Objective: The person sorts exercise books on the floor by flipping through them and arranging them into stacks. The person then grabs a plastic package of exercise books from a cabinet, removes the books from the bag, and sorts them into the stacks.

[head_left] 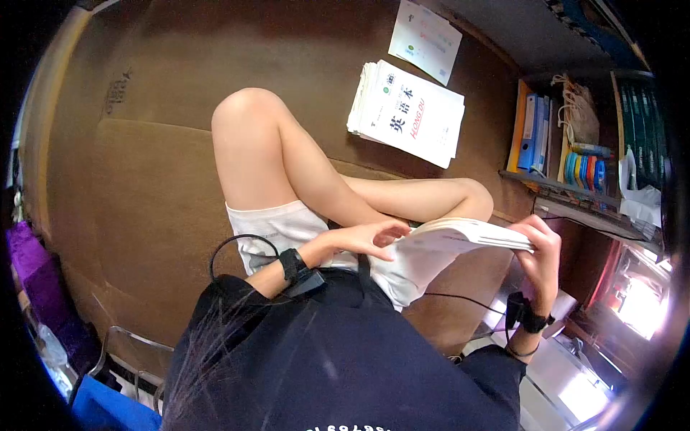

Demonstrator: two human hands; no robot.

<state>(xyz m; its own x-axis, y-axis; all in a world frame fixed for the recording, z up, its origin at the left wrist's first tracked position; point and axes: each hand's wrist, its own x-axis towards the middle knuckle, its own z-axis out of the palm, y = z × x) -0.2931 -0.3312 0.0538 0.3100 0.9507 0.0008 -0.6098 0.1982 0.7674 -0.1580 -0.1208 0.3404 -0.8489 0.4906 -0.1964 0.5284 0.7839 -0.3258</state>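
My right hand (543,243) grips a small stack of thin white paper exercise books (467,234) by one end, fingers over the top edge. The books are held tilted above my lap, in front of the white shorts (277,226). At their other end is my left hand (370,238), its fingers curved and its thumb apart from them. I cannot tell whether its fingertips touch the paper. Black straps with small boxes sit on both wrists. Beyond my crossed legs lies a pile of white exercise books (410,115) with Chinese characters and red lettering on the top cover.
A single white exercise book (425,42) lies behind the pile on the brown board surface (158,172). To the right, a shelf (568,188) carries blue folders (530,133), a cloth bag and colourful rolls. A blue chair (111,406) stands at lower left. A black cable (460,296) runs to the right.
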